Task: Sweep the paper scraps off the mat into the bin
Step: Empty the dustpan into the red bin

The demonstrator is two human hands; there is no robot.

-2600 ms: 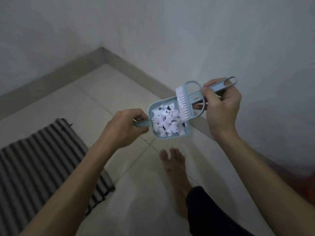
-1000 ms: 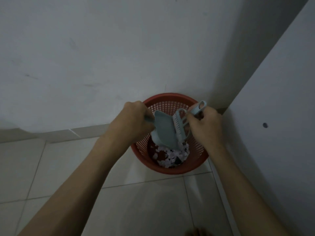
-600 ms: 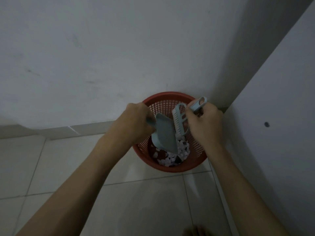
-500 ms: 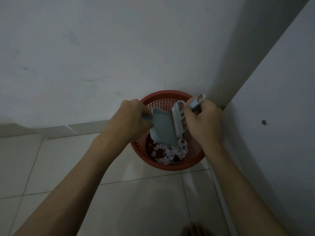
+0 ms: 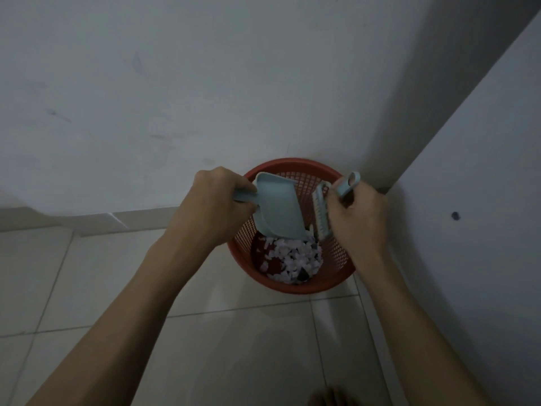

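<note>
A round red mesh bin [image 5: 333, 281] stands on the tiled floor in the corner of two walls. White paper scraps [image 5: 292, 256] lie heaped at its bottom. My left hand [image 5: 215, 206] grips the handle of a pale blue dustpan [image 5: 276, 209], tipped mouth-down over the bin with its underside toward me. My right hand [image 5: 358, 216] holds the matching small brush [image 5: 320, 215] by its looped handle, bristles pointing down inside the bin, just right of the pan. The mat is out of view.
White walls meet right behind the bin; the right wall [image 5: 468, 186] runs close beside my right arm. Light floor tiles [image 5: 234, 347] spread in front. My toes [image 5: 330, 399] show at the bottom edge.
The scraps went from the dustpan into the bin. Over the last second the pan and brush have drawn slightly apart, and the pan has lifted a little over the bin.
</note>
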